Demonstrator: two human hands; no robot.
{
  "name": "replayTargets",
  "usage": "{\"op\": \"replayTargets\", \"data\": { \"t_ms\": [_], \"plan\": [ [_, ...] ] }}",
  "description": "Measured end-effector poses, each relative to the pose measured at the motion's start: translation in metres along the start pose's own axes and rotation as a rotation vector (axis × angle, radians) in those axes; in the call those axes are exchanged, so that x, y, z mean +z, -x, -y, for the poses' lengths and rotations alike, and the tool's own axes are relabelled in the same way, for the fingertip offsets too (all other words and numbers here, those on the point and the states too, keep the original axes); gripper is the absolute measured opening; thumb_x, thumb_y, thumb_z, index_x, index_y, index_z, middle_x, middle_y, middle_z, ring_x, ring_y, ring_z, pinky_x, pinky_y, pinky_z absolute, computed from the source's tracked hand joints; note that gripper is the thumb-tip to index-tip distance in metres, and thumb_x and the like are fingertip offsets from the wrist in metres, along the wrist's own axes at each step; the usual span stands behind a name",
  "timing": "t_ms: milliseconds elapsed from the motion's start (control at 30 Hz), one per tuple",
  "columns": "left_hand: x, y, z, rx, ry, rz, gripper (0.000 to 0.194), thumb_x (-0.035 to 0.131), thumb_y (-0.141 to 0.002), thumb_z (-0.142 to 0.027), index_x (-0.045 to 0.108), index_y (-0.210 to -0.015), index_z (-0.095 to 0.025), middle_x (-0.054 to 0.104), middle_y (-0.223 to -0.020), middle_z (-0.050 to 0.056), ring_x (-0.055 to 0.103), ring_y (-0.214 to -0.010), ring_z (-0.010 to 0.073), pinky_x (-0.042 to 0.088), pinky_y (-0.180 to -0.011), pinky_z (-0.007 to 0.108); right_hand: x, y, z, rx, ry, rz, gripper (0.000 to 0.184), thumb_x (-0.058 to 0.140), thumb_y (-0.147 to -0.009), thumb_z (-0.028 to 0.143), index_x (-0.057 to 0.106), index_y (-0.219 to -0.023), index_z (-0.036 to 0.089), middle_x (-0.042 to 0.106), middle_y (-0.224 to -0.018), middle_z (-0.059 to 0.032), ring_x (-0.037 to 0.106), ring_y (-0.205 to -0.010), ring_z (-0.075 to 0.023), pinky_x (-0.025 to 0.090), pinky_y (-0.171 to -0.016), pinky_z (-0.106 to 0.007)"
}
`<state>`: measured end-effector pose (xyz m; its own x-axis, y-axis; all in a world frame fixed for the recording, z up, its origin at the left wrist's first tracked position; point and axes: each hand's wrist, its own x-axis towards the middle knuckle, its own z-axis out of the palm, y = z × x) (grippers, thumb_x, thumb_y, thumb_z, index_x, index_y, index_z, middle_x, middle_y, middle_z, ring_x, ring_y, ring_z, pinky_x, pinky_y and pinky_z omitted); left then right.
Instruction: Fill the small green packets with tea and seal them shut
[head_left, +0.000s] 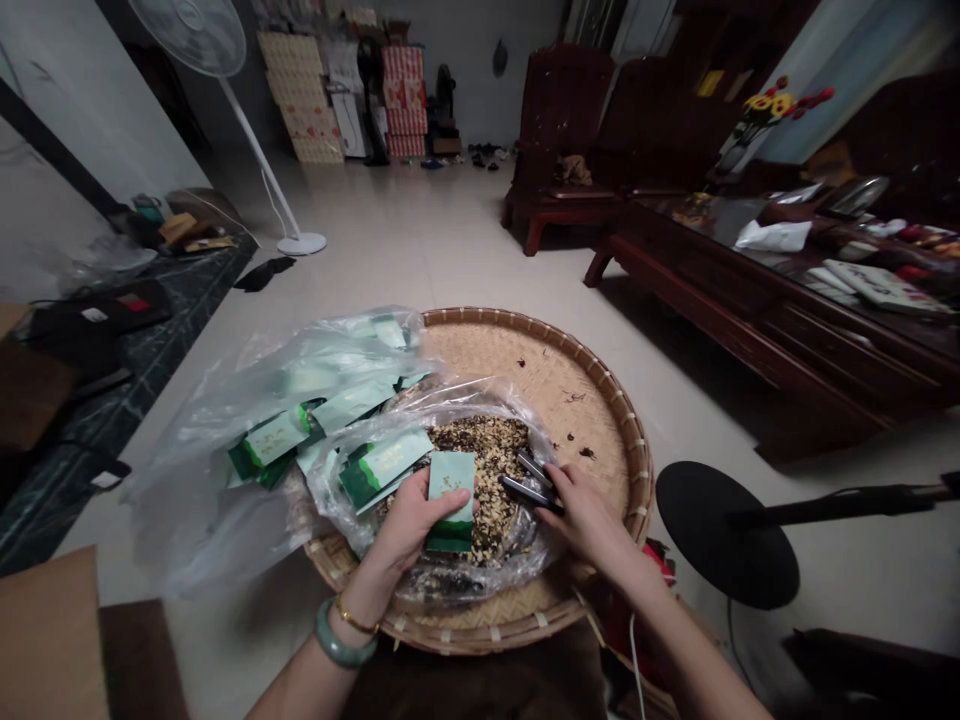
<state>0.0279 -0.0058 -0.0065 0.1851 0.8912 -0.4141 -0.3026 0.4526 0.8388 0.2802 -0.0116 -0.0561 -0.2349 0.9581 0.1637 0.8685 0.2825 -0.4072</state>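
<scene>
My left hand (411, 518) is closed round a small pale-and-dark-green packet (452, 480), thumb across its front. In my right hand (581, 505) is a dark, shiny tool with two separate metal arms, like tongs (531, 490), its ends pointing left. Both hands are over an opened clear plastic bag (352, 430) holding a loose mix of dark and pale yellow dried bits (487, 440). More green packets (386, 465) lie at the bag's left side. A second plastic bag (225, 400) with several green packets (277, 440) sits further left.
Beneath the bags is a round woven bamboo tray (600, 400) with a few dark scraps on it. A black round stand base (727, 535) is to the right, near a dark wooden table (750, 300). A white fan (255, 140) stands ahead left; a cardboard box (56, 640) is lower left.
</scene>
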Motion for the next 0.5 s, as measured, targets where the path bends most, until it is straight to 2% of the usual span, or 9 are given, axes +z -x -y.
{"op": "replayTargets", "data": {
  "t_ms": [100,233,367,500],
  "plan": [
    [-0.001,0.002,-0.001,0.004,-0.017,0.015,0.043,0.084,-0.054,-0.032,0.065,-0.087,-0.01,0.071,-0.075,0.006,0.066,-0.064,0.0167,0.052,-0.061,0.027,-0.01,-0.009,-0.002,0.03,-0.148,0.025,0.043,0.067,-0.071,0.025,0.061,-0.112,0.014,0.061,-0.093,-0.011,0.061,-0.084,-0.0264,0.051,-0.074,-0.042],
    [-0.003,0.002,0.001,0.005,-0.088,0.04,0.045,0.083,-0.055,-0.032,0.066,-0.091,-0.01,0.072,-0.081,0.007,0.067,-0.068,0.0178,0.052,-0.064,0.028,-0.04,-0.021,0.004,0.088,-0.41,0.085,0.04,0.069,-0.073,0.034,0.064,-0.109,0.017,0.065,-0.097,-0.0094,0.062,-0.086,-0.0239,0.051,-0.073,-0.039],
    [-0.002,0.001,0.004,0.018,-0.235,0.116,0.043,0.08,-0.059,-0.034,0.065,-0.092,-0.01,0.071,-0.077,0.005,0.066,-0.068,0.0186,0.051,-0.066,0.029,-0.065,-0.035,0.031,0.026,-0.565,0.258,0.043,0.073,-0.072,0.036,0.065,-0.111,0.019,0.067,-0.102,-0.0079,0.062,-0.087,-0.0212,0.05,-0.076,-0.036],
    [0.001,0.001,0.002,0.134,-0.464,0.153,0.035,0.077,-0.06,-0.028,0.068,-0.09,-0.01,0.072,-0.084,0.005,0.064,-0.076,0.0191,0.049,-0.072,0.029,-0.07,-0.052,0.062,-0.059,-0.552,0.393,0.042,0.075,-0.07,0.033,0.068,-0.109,0.018,0.068,-0.098,-0.0066,0.062,-0.087,-0.0212,0.049,-0.077,-0.035]
  ]
}}
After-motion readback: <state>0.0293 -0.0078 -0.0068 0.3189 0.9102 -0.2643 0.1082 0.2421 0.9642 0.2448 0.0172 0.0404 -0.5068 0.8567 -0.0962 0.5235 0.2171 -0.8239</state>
